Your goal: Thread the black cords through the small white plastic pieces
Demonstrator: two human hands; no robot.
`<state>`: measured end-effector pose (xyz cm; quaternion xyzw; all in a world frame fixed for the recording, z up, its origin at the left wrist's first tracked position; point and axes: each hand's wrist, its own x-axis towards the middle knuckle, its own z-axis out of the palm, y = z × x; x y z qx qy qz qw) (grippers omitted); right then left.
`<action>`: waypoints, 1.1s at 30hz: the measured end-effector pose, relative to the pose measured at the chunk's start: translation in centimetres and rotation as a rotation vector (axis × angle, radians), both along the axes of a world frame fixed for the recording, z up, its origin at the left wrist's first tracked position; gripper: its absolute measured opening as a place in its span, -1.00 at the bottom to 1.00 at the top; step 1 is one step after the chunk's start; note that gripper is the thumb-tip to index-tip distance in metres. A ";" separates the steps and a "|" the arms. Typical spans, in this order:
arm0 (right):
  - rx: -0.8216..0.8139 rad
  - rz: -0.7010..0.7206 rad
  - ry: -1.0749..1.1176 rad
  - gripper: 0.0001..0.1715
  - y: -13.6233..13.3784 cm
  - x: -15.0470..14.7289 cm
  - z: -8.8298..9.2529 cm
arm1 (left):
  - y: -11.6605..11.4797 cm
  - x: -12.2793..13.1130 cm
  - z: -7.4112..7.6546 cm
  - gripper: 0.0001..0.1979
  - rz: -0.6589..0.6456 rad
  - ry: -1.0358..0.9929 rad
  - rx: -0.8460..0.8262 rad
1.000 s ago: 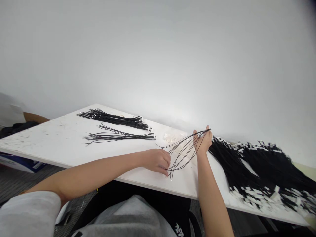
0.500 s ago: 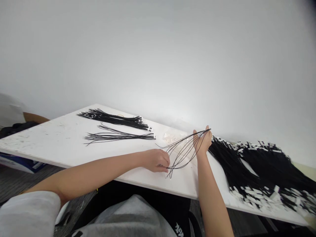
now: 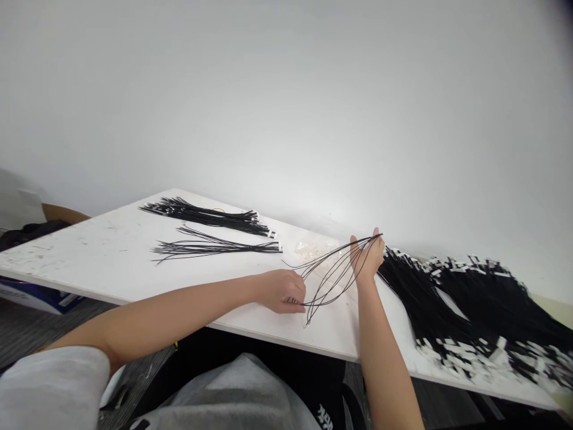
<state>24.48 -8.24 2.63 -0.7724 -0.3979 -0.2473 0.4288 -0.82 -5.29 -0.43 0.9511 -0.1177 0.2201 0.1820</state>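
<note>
My right hand is raised at the middle of the white table, closed on one end of a small bunch of thin black wires. The wires bow outward and run down to my left hand. That hand rests on the table near its front edge with its fingers pinched on the wires' other ends. A large heap of black wires with white tags lies just right of my right hand.
Two flat bundles of black wires lie on the far left part of the table, the larger bundle behind the thinner bundle. A small clear bag of white parts sits behind my hands. A white wall stands behind the table.
My left hand has drawn slightly left and closed tighter on the lower wire ends. The right hand has stayed in place.
</note>
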 end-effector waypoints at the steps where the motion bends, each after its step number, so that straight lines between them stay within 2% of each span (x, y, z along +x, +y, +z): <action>1: 0.000 -0.001 -0.002 -0.18 0.0 0.0 0.0 | 0.0 0.0 0.0 -0.72 -0.001 -0.008 0.003; 17: 0.025 0.002 -0.015 -0.19 0.0 0.1 -0.1 | 0.0 0.0 -0.1 -0.63 0.035 -0.007 0.034; 28: 0.022 -0.011 -0.032 -0.18 0.1 0.2 -0.2 | 0.2 0.3 -0.5 -0.61 0.001 -0.065 0.049; 33: 0.018 0.009 -0.012 -0.19 0.1 0.1 -0.1 | 0.2 0.2 -0.4 -0.60 0.009 -0.030 0.028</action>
